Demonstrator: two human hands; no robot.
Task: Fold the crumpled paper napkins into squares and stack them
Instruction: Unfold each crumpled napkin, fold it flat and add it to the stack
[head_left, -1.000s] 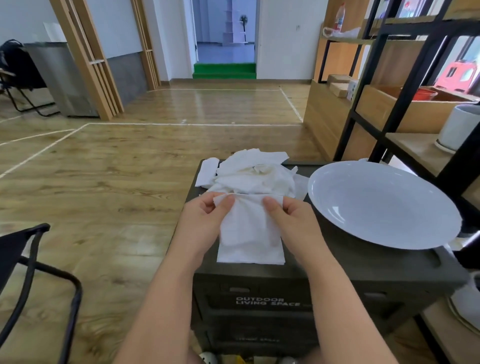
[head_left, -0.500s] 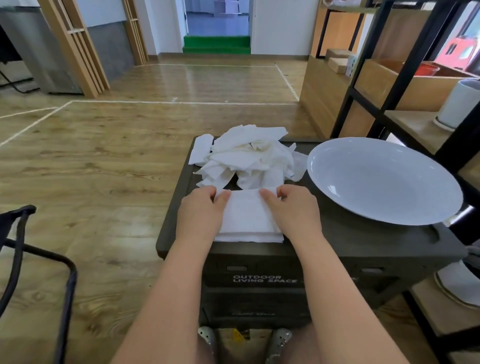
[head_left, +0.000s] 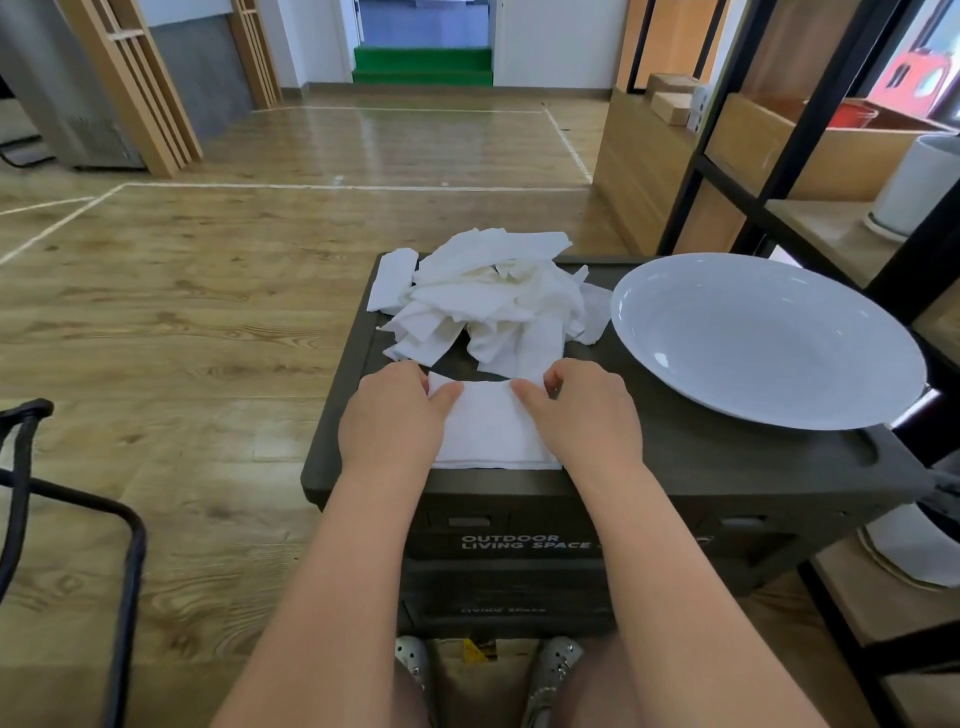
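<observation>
both hands (head_left: 392, 415) (head_left: 587, 415) flat, thumbs pinching soft white folded napkin (head_left: 491, 431) on matte dark box lid (head_left: 727, 467)

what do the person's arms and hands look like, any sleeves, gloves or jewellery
Both arms are bare from the bottom of the frame to the wrists: no sleeves in view. The left hand and right hand wear no gloves, and no rings, watch or bracelet show. The fingernails look short and unpainted.

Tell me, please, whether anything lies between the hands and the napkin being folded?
Nothing visible does: the left hand and right hand already rest on the folded napkin, their thumbs on its far edge. The crumpled pile lies beyond it.
</observation>
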